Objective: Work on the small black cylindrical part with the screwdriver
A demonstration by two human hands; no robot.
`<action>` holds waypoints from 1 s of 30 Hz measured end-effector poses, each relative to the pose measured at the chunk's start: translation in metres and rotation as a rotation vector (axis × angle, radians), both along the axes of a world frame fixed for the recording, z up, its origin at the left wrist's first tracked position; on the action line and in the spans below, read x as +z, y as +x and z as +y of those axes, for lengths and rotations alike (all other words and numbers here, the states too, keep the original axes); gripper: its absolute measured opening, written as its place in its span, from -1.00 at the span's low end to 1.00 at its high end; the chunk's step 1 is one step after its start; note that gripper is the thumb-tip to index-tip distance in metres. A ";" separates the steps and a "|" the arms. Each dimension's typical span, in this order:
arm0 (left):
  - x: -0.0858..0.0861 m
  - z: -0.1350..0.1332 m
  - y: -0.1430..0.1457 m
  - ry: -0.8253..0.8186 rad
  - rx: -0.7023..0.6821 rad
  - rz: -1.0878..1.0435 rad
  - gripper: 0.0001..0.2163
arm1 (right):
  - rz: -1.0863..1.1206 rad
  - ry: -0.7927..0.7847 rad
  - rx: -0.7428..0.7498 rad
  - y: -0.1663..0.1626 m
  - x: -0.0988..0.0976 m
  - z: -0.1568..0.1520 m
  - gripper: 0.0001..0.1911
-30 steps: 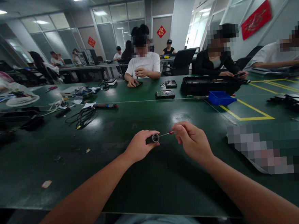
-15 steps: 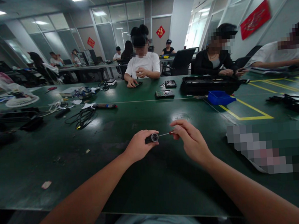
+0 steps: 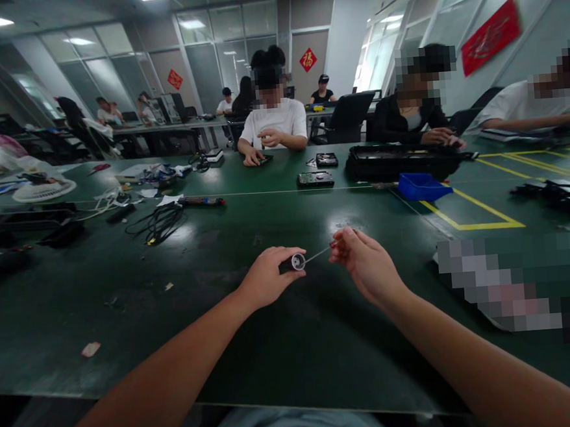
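My left hand [image 3: 270,276] is closed around a dark cylinder with a pale ring-shaped end [image 3: 298,261], which faces right and toward me. Between the fingers of my right hand [image 3: 366,260] is the handle of a thin screwdriver [image 3: 318,255]; only a bit of its reddish handle shows. The metal shaft slants down to the left, and its tip is at the cylinder's open end. Whether the tip touches anything inside is too small to tell. Both hands are held above the green table [image 3: 216,348].
Across the table sit a person in white [image 3: 272,126] and a person in black [image 3: 414,110]. Hard drives [image 3: 316,179], a long black housing [image 3: 403,161] and a blue bin [image 3: 424,186] lie toward the back. Black cables [image 3: 156,226] are at left, a blurred-out item [image 3: 495,286] at right.
My right hand has turned and its fingers have curled in, so the screwdriver shaft now tilts more steeply down to the cylinder. My left hand has barely moved.
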State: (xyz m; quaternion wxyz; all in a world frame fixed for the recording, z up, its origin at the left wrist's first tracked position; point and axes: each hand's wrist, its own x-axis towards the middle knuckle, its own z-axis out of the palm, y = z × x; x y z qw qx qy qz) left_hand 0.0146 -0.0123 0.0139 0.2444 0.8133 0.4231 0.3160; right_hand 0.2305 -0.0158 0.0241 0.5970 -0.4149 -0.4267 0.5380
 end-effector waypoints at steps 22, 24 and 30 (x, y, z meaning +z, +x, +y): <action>-0.005 0.004 -0.002 0.031 0.046 0.025 -0.63 | -0.804 0.457 -0.081 -0.002 0.012 -0.022 -0.80; -0.005 0.004 -0.002 0.034 0.047 0.024 -0.62 | -0.798 0.447 -0.078 -0.002 0.012 -0.022 -0.79; -0.006 0.003 -0.002 0.038 0.054 0.016 -0.64 | -0.815 0.451 -0.030 -0.004 0.012 -0.024 -0.80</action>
